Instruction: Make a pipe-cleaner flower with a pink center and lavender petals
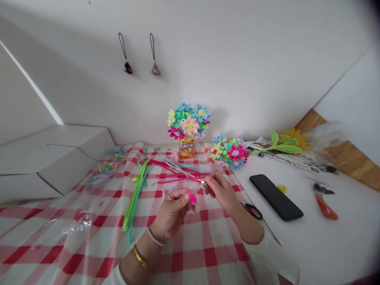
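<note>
My left hand (171, 211) is closed in a pinch on a small pink pipe-cleaner loop (192, 196) above the red-and-white checked cloth (74, 253). My right hand (221, 192) is also closed, gripping a small tool with a shiny tip (204, 184) that meets a pink pipe cleaner (178, 180). The two hands are close together, a little apart. Loose pink, blue and yellow pipe cleaners lie just beyond them. A bundle of green pipe cleaners (135, 198) lies to the left.
A can holding pipe-cleaner flowers (188, 130) stands at the back, a second flower bunch (230, 152) beside it. On the white table to the right lie scissors (253, 210), a black phone (276, 197), orange pliers (325, 206) and a sunflower (289, 142). A white box (53, 158) sits left.
</note>
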Demonstrator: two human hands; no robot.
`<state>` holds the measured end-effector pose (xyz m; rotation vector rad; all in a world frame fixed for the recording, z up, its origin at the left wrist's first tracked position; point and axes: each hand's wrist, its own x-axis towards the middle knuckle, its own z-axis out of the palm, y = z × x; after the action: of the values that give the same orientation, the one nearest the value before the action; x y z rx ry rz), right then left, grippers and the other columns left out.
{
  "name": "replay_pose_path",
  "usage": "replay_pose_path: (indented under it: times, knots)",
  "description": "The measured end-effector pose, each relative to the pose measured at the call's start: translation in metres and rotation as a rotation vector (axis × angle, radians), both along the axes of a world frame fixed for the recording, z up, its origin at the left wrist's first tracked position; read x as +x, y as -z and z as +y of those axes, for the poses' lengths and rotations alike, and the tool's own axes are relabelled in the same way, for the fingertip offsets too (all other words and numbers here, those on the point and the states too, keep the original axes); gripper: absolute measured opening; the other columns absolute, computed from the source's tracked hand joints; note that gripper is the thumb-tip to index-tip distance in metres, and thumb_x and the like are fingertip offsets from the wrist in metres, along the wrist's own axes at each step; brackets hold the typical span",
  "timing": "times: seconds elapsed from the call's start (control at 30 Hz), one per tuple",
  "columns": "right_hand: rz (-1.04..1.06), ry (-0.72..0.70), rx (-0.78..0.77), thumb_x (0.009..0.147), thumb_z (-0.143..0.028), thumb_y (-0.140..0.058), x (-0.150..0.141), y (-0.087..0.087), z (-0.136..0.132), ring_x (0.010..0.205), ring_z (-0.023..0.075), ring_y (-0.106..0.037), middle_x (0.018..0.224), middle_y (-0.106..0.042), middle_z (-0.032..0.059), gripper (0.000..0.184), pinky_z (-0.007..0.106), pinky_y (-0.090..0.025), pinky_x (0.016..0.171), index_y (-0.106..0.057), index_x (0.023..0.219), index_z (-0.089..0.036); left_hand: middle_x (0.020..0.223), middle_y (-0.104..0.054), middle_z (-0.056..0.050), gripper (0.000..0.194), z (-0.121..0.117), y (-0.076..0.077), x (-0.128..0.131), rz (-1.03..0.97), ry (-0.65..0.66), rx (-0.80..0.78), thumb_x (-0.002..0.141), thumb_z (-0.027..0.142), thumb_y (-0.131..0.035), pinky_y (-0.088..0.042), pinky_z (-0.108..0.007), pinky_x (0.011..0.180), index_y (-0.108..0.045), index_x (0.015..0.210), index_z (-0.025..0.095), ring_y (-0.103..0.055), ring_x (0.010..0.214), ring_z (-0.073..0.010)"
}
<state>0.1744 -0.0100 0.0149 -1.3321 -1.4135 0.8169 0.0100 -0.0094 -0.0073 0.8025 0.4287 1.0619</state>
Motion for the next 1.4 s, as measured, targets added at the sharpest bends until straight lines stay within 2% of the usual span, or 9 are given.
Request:
replay_pose_path:
  times: [0.23,0.3,0.43,0.57,0.9,1.0,1.1,1.23,1.4]
  knots:
    - [-0.692,0.066,-0.176,0.075,-0.054,-0.051,0.027,0.014,0.010,0.063,0.0183,-0.055,0.058,-0.058,0.0028,0.038,0.030,-0.037,0.060,-0.054,0.064,-0.018,0.061,-0.060,-0.001,0.013,0.001,0.003,-0.002,-0.074,0.021,0.005,0.069,0.025,-0.069,-0.037,-0.023,0.054,-0.066,0.065,0.013,-0.052,0.051,-0.0087]
    - [-0.570,-0.024,-0.198,0.074,-0.051,-0.056,0.022,0.009,0.007,0.062,0.0174,-0.056,0.060,-0.060,0.0031,0.034,0.029,-0.038,0.061,-0.059,0.064,-0.018,0.061,-0.060,0.000,0.013,0.001,0.003,-0.003,-0.093,0.034,-0.003,0.070,0.025,-0.069,-0.036,-0.023,0.054,-0.066,0.065,0.014,-0.052,0.052,-0.0087]
    - [0.114,-0.292,-0.202,0.071,-0.042,-0.063,0.000,0.003,-0.003,0.067,0.0146,-0.057,0.081,-0.065,0.0026,0.027,0.026,-0.042,0.059,-0.065,0.085,-0.020,0.061,-0.060,0.000,0.013,0.000,0.003,-0.003,-0.118,0.055,-0.003,0.070,0.025,-0.069,-0.036,-0.023,0.055,-0.065,0.065,0.014,-0.053,0.052,-0.0091]
    - [0.549,-0.428,-0.133,0.071,-0.033,-0.066,-0.023,0.013,-0.008,0.065,0.0132,-0.056,0.073,-0.063,0.0005,0.016,0.029,-0.046,0.065,-0.065,0.077,-0.018,0.057,-0.060,0.000,0.014,-0.002,0.003,-0.002,-0.108,0.067,-0.007,0.070,0.027,-0.069,-0.038,-0.024,0.056,-0.066,0.066,0.014,-0.053,0.050,-0.0096]
    - [0.721,-0.289,-0.133,0.073,-0.039,-0.063,-0.031,0.011,-0.014,0.050,0.0107,-0.052,0.066,-0.058,-0.0012,0.021,0.025,-0.046,0.047,-0.055,0.074,-0.019,0.070,-0.066,-0.004,0.011,-0.010,-0.005,0.001,-0.101,0.129,-0.097,0.069,0.024,-0.069,-0.043,-0.024,0.062,-0.069,0.075,0.015,-0.061,0.067,-0.0144]
    - [0.662,-0.136,0.005,0.076,-0.041,-0.059,-0.020,0.005,-0.012,0.069,0.0154,-0.059,0.076,-0.062,0.0026,0.021,0.026,-0.048,0.054,-0.056,0.078,-0.020,0.071,-0.067,-0.004,0.007,-0.011,-0.007,0.001,-0.091,0.099,-0.121,0.070,0.022,-0.069,-0.044,-0.025,0.063,-0.070,0.073,0.016,-0.062,0.071,-0.0160]
    - [0.378,-0.027,0.141,0.077,-0.037,-0.059,-0.005,0.001,-0.012,0.065,0.0138,-0.057,0.071,-0.061,0.0005,0.017,0.025,-0.047,0.055,-0.059,0.082,-0.021,0.063,-0.066,-0.002,0.004,-0.011,-0.009,0.000,-0.064,0.076,-0.116,0.068,0.018,-0.070,-0.045,-0.024,0.062,-0.070,0.068,0.015,-0.061,0.062,-0.0131]
    - [0.025,-0.055,0.258,0.078,-0.030,-0.059,0.005,-0.005,-0.019,0.062,0.0134,-0.055,0.076,-0.061,0.0017,0.012,0.024,-0.045,0.052,-0.064,0.087,-0.023,0.059,-0.065,-0.002,0.006,-0.010,-0.012,-0.001,-0.032,0.052,-0.085,0.066,0.019,-0.072,-0.044,-0.023,0.060,-0.071,0.067,0.013,-0.059,0.057,-0.0114]
    - [-0.105,-0.160,0.426,0.078,-0.019,-0.058,0.003,-0.011,-0.026,0.075,0.0167,-0.057,0.083,-0.061,0.0035,0.016,0.028,-0.047,0.062,-0.065,0.090,-0.026,0.058,-0.064,-0.002,0.007,-0.008,-0.012,-0.003,-0.008,0.034,-0.076,0.066,0.018,-0.071,-0.044,-0.023,0.058,-0.070,0.067,0.012,-0.058,0.055,-0.0109]
